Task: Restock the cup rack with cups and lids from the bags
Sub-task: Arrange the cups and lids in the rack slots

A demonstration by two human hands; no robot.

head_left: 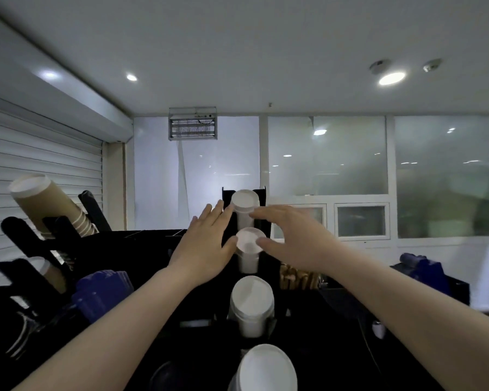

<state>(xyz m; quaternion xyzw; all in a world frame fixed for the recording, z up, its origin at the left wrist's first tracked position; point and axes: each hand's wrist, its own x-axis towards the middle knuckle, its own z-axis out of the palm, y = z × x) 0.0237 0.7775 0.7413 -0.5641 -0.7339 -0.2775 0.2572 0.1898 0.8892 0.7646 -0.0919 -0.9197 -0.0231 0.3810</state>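
A black cup rack stands in front of me with several stacks of white cups pointing up at me. My left hand and my right hand reach to the second stack from the top, one on each side. Fingers of both hands are nearly straight and touch its rim and that of the top stack. Two larger white stacks sit lower in the rack. Brown paper cups lean in slots at the left.
Blue packets lie in a compartment at lower left and another blue item at the right. Brown stirrers or sleeves sit right of the white stacks. A roller shutter is at the left, glass panels behind.
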